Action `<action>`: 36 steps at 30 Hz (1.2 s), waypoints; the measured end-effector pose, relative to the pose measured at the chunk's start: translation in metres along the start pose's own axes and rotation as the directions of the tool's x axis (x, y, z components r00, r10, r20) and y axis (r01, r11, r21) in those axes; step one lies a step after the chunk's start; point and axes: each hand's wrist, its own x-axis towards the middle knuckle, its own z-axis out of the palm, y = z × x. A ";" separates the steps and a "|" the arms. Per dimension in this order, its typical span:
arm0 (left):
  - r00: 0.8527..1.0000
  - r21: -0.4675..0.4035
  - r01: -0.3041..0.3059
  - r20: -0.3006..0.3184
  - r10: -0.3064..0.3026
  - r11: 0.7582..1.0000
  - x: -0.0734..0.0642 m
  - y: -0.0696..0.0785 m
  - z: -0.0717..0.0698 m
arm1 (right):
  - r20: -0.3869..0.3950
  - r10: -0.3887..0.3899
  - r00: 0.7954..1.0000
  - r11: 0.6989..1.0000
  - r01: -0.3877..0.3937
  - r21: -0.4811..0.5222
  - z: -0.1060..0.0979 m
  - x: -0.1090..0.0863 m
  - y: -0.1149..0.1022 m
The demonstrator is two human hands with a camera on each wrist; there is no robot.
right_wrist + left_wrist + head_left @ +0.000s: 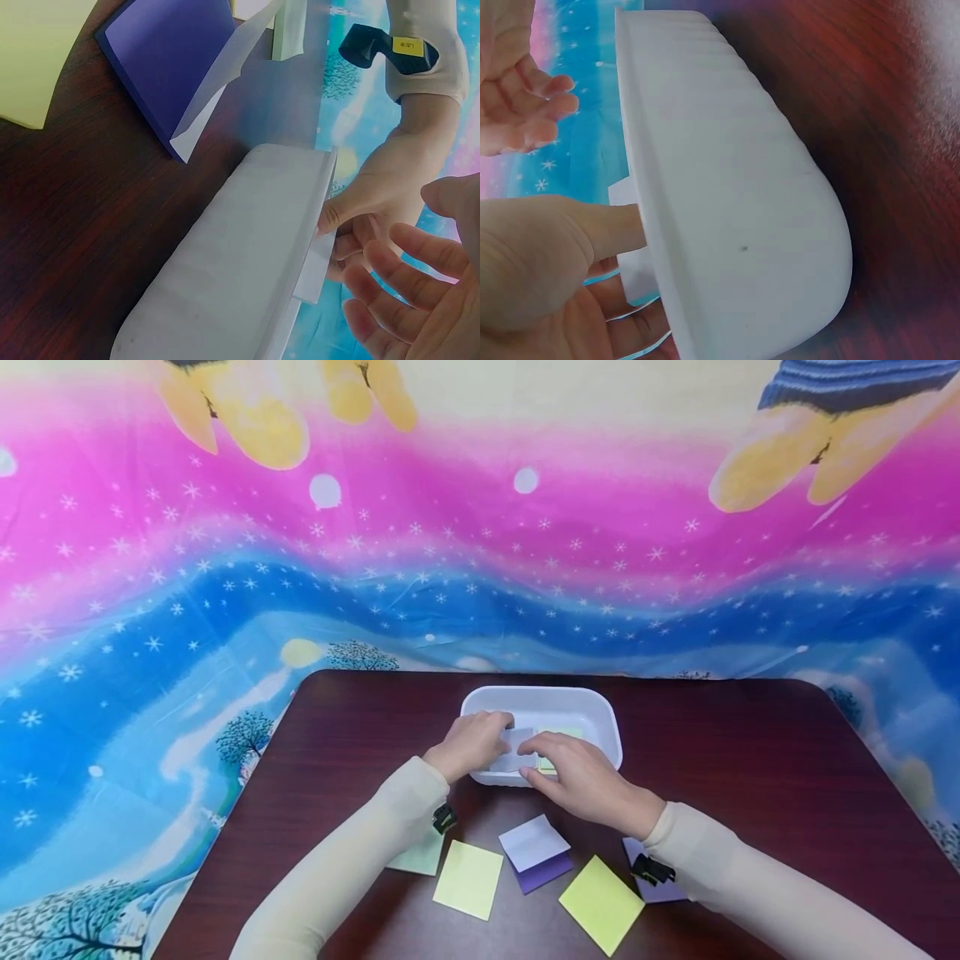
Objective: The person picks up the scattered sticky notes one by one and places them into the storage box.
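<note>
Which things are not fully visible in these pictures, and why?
Head: green sticky-note pad, partly behind the left sleeve.
Head: rightmost purple pad, partly behind the black wrist device and right sleeve.
Left wrist: white tray, inside hidden by its own wall.
Right wrist: yellow pad, cut off by top and left edges.

You face a dark reddish-brown, wood-grained table with rounded far corners. Behind the table and past both its sides, you see a printed cloth, pink above snowflake-dotted blue.
</note>
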 end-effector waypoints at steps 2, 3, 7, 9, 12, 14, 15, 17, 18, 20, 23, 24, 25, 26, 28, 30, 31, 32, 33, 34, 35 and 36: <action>1.000 0.003 0.002 0.001 -0.002 1.000 0.001 -0.001 -0.001 | 0.000 0.003 1.000 1.000 -0.003 0.000 0.000 0.000 0.000; 1.000 0.005 0.005 0.002 -0.005 1.000 0.001 -0.001 -0.001 | 0.001 0.003 1.000 1.000 -0.003 -0.002 0.000 0.000 0.000; 1.000 0.006 0.022 0.008 -0.023 1.000 0.002 -0.002 -0.002 | -0.003 0.000 1.000 1.000 0.000 0.000 0.001 0.000 0.000; 1.000 0.007 0.030 0.006 -0.030 1.000 0.002 -0.002 -0.002 | -0.005 0.001 1.000 1.000 -0.001 0.000 0.001 0.000 0.000; 0.999 0.010 0.038 0.001 -0.038 0.999 0.003 -0.002 -0.003 | -0.005 0.001 1.000 1.000 -0.001 -0.006 0.001 0.000 0.000; 0.999 0.008 0.046 -0.003 -0.046 0.999 0.004 -0.002 -0.003 | -0.005 0.003 1.000 1.000 -0.003 -0.013 0.001 0.000 0.000; 0.999 0.007 0.050 -0.002 -0.050 0.999 0.005 -0.002 -0.004 | -0.005 0.003 1.000 1.000 -0.003 -0.016 0.001 0.001 0.000; 0.998 -0.001 0.058 0.002 -0.058 0.998 0.006 -0.003 -0.004 | -0.006 0.005 1.000 1.000 -0.005 -0.023 0.000 0.001 0.000; 0.998 -0.007 0.063 0.007 -0.063 0.998 0.006 -0.003 -0.004 | -0.006 0.007 1.000 1.000 -0.007 -0.022 0.000 0.001 0.000; 0.997 -0.017 0.071 0.015 -0.071 0.997 0.007 -0.004 -0.004 | -0.006 0.007 1.000 1.000 -0.007 -0.020 0.000 0.001 0.000; 0.997 -0.028 0.078 0.030 -0.077 0.997 0.008 -0.005 -0.003 | -0.006 0.009 1.000 1.000 -0.010 -0.017 0.000 0.001 0.000; 0.996 -0.032 0.079 0.034 -0.078 0.996 0.008 -0.005 -0.004 | -0.007 0.010 1.000 1.000 -0.010 -0.018 0.000 0.001 0.000; 0.996 -0.035 0.079 0.037 -0.077 0.996 0.008 -0.005 -0.004 | -0.009 0.010 1.000 1.000 -0.010 -0.018 0.000 0.001 0.000; 0.996 -0.039 0.079 0.041 -0.078 0.996 0.008 -0.005 -0.004 | -0.010 0.010 1.000 1.000 -0.011 -0.019 0.000 0.001 0.000; 0.996 -0.043 0.078 0.044 -0.076 0.996 0.008 -0.005 -0.004 | -0.011 0.012 1.000 1.000 -0.012 -0.022 0.000 0.001 0.000; 0.996 -0.045 0.076 0.043 -0.074 0.996 0.008 -0.005 -0.004 | -0.013 0.012 1.000 1.000 -0.013 -0.023 -0.001 0.001 0.000; 0.997 -0.045 0.073 0.041 -0.072 0.996 0.008 -0.005 -0.005 | -0.012 0.013 1.000 1.000 -0.013 -0.021 -0.001 0.001 0.000; 0.997 -0.047 0.072 0.037 -0.070 0.996 0.008 -0.005 -0.005 | -0.013 0.014 1.000 1.000 -0.014 -0.022 -0.001 0.001 0.000; 0.997 -0.048 0.069 0.032 -0.067 0.996 0.007 -0.005 -0.006 | -0.013 0.015 1.000 1.000 -0.015 -0.022 -0.001 0.001 0.000; 0.998 -0.049 0.066 0.026 -0.065 0.997 0.007 -0.004 -0.006 | -0.015 0.015 1.000 1.000 -0.015 -0.022 -0.001 0.001 0.000; 0.998 -0.050 0.063 0.020 -0.062 0.997 0.007 -0.004 -0.007 | -0.016 0.015 1.000 1.000 -0.015 -0.021 -0.002 0.001 0.000; 0.998 -0.052 0.060 0.012 -0.060 0.997 0.006 -0.003 -0.008 | -0.019 0.015 1.000 1.000 -0.016 -0.021 -0.002 0.001 0.001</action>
